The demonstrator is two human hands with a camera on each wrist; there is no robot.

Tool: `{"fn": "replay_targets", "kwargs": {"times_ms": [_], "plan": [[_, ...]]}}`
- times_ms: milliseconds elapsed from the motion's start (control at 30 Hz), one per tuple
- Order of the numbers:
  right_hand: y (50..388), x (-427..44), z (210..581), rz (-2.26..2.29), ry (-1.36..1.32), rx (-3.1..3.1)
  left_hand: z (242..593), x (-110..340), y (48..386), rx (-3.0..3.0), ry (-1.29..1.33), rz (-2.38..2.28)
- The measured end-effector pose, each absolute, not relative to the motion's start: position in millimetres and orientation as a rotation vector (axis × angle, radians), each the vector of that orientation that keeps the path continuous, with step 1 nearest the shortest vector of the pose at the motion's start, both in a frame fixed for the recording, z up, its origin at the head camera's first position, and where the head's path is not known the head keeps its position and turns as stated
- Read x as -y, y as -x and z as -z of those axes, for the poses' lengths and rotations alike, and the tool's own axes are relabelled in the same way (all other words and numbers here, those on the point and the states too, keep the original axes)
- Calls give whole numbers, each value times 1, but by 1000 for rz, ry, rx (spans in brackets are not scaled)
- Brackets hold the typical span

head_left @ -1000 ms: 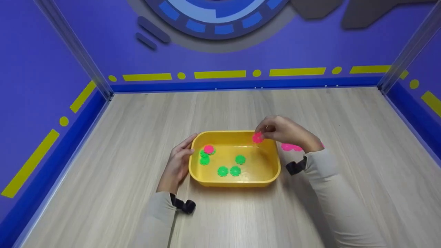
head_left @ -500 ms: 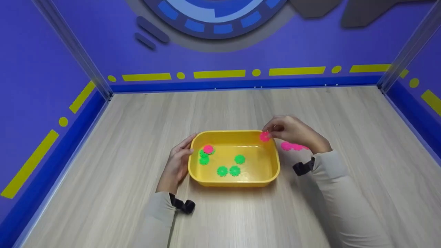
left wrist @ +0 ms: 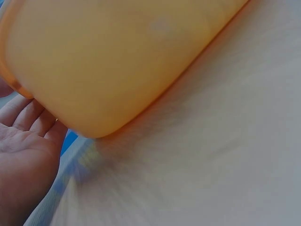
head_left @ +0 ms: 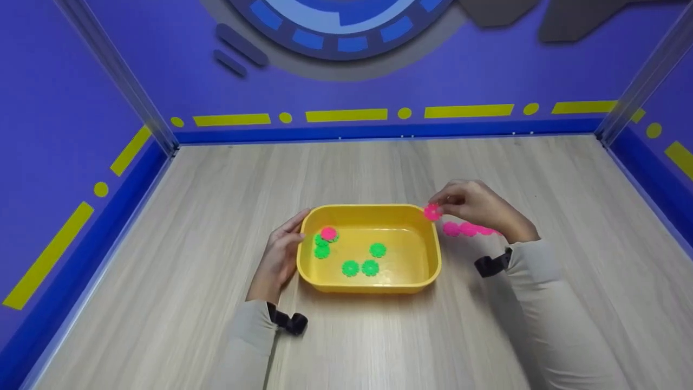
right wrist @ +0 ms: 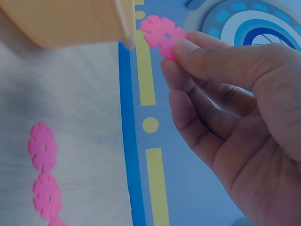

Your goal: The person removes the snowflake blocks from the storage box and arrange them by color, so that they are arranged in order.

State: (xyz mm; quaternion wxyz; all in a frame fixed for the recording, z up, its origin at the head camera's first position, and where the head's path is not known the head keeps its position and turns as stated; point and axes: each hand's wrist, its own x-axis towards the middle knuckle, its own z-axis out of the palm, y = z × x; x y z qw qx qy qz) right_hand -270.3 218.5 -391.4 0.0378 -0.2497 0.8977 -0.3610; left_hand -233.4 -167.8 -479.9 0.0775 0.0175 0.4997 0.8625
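Note:
My left hand [head_left: 281, 257] grips the left end of a yellow plastic basin [head_left: 368, 288], thumb at the rim and fingers along the outer wall. In the left wrist view the basin's wall [left wrist: 108, 70] covers the fingertips. Between thumb and fingers, my right hand [head_left: 482, 207] pinches a pink snowflake disc [head_left: 432, 212] just at the basin's far right corner. Notches around the disc's edge [right wrist: 162, 34] show in the right wrist view. Inside the basin lie several green snowflake discs [head_left: 351, 268] and one pink disc [head_left: 328, 234], which overlaps green ones at the left.
A row of pink snowflake discs [head_left: 468, 229] lies on the wooden table [head_left: 243, 179] right of the basin, partly hidden by my right hand and wrist. Blue-purple panels [head_left: 346, 92] enclose the table at the back and both sides.
My right hand has moved right with the pink disc, from over the basin to its far right corner. More of the pink row shows. My left hand and the basin stay put.

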Motion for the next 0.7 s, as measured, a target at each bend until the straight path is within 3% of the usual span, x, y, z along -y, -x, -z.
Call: {"fn": "replay_targets", "kwargs": {"times_ms": [700], "plan": [[269, -265, 405, 1022, 618, -2896, 479, 167, 234, -1522, -59, -2578]]}}
